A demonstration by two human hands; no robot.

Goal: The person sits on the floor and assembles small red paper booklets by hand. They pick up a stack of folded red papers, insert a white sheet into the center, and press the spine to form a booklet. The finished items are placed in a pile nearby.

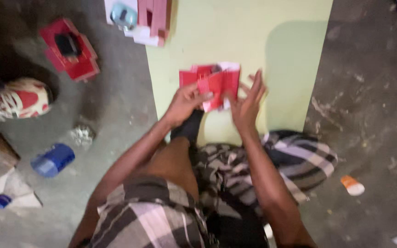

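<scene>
A flat red cardboard piece with white edges (212, 81) is held over a pale green mat (290, 59) spread on the floor. My left hand (185, 103) pinches its lower left side with thumb and fingers. My right hand (249, 102) touches its right edge with the fingers spread and raised. My knees in checked cloth fill the lower middle of the view. The picture is blurred.
A red open box with a dark object inside (70, 48) lies on the grey concrete floor at upper left. Stacked red and white cardboard pieces (145, 18) sit at the mat's top. A blue bottle (53, 159), crumpled foil (82, 135), a patterned shoe (17, 97) and an orange-white tube (352, 185) lie around.
</scene>
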